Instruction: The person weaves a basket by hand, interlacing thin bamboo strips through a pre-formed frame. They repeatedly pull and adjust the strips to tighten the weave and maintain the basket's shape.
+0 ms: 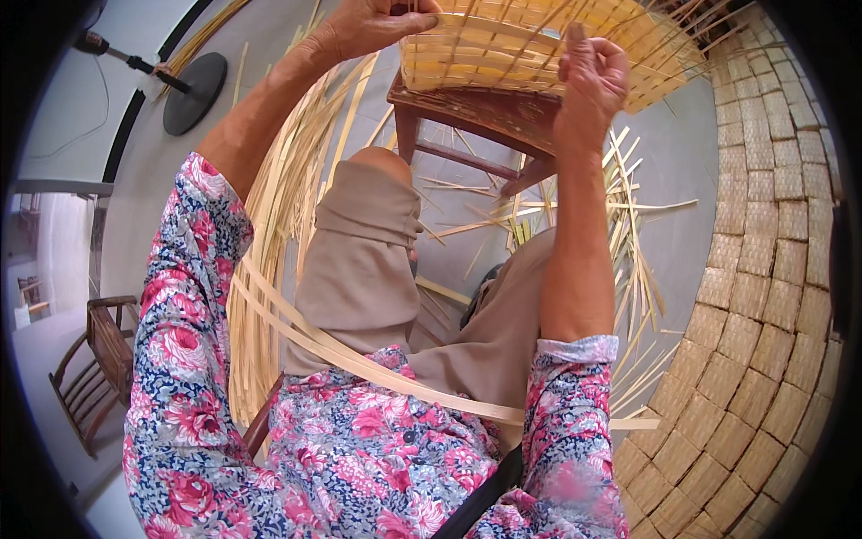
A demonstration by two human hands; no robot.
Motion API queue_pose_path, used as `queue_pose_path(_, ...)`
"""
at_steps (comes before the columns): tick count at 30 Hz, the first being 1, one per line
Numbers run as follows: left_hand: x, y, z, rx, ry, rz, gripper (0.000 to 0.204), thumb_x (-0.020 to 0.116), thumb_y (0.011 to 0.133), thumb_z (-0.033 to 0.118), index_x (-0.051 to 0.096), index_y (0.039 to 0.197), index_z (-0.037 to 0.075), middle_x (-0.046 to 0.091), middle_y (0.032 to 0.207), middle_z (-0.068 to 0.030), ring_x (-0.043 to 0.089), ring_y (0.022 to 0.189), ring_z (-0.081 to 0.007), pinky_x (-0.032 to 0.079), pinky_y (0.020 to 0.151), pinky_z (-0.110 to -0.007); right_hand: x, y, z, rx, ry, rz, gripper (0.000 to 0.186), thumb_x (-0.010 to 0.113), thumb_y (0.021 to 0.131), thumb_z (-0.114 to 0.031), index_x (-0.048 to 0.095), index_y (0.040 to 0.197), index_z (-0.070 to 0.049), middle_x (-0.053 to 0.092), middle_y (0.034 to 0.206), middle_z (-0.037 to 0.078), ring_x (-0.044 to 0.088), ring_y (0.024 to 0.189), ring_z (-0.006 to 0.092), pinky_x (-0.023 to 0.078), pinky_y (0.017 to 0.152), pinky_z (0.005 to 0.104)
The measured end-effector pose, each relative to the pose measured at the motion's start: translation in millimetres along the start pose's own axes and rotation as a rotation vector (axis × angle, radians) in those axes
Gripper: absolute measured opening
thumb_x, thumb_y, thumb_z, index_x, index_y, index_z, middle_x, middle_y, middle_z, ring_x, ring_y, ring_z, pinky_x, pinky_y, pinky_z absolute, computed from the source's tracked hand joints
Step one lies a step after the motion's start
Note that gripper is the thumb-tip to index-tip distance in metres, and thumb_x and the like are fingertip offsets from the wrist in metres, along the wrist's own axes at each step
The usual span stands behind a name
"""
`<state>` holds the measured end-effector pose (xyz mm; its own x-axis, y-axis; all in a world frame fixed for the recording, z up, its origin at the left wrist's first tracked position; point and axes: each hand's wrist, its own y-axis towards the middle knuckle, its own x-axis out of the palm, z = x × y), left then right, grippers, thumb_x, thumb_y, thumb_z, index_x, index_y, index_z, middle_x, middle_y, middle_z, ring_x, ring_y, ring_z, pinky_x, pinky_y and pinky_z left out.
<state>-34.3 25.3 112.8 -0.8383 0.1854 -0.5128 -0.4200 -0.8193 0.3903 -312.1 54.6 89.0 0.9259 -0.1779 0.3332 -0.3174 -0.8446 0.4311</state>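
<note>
A half-woven bamboo basket (485, 56) rests on its side on a dark red wooden stool (489, 106), with loose uprights sticking out at the far right. At the basket's left end, my left hand (382, 25) is closed, thumb and fingers pinched on a bamboo strip; the top edge of the picture cuts off part of it. My right hand (594, 79) is closed at the basket's near right side, its thumb pointing up and its fingers curled in on the weave. A pale bamboo strip (516, 34) runs along the wall between both hands.
Long split bamboo strips (269, 234) lie in a heap at my left, and two curve across my lap. More loose strips (633, 242) litter the floor at right. Stacked woven blocks (763, 296) line the right side. A round black stand base (195, 93) and wooden chair (103, 359) stand left.
</note>
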Motion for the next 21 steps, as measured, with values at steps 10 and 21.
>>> queue_pose_path(10, -48.2, -62.2, -47.6, -0.081, 0.004, 0.675, 0.05, 0.065, 0.086, -0.003, 0.053, 0.133, 0.011, 0.061, 0.093, -0.0007, 0.053, 0.074, -0.009, 0.048, 0.069, -0.025, -29.3, -28.7, -42.6, -0.082, -0.711, -0.167, 0.029, 0.065, 0.1, -0.019, 0.056, 0.124, -0.004, 0.063, 0.068, 0.001, 0.052, 0.06, 0.004, 0.041, 0.057, 0.0209)
queue_pose_path(21, -19.8, -85.3, -43.8, -0.144, 0.265, 0.801, 0.064, 0.082, 0.086, 0.03, 0.051, 0.136, 0.006, 0.062, 0.124, -0.0129, 0.061, 0.117, -0.0244, 0.054, 0.097, -0.038, -23.4, 3.2, -29.4, -0.127, -1.183, -0.298, 0.034, 0.062, 0.102, -0.037, 0.06, 0.09, -0.006, 0.06, 0.059, 0.003, 0.053, 0.054, 0.0085, 0.042, 0.052, 0.0284)
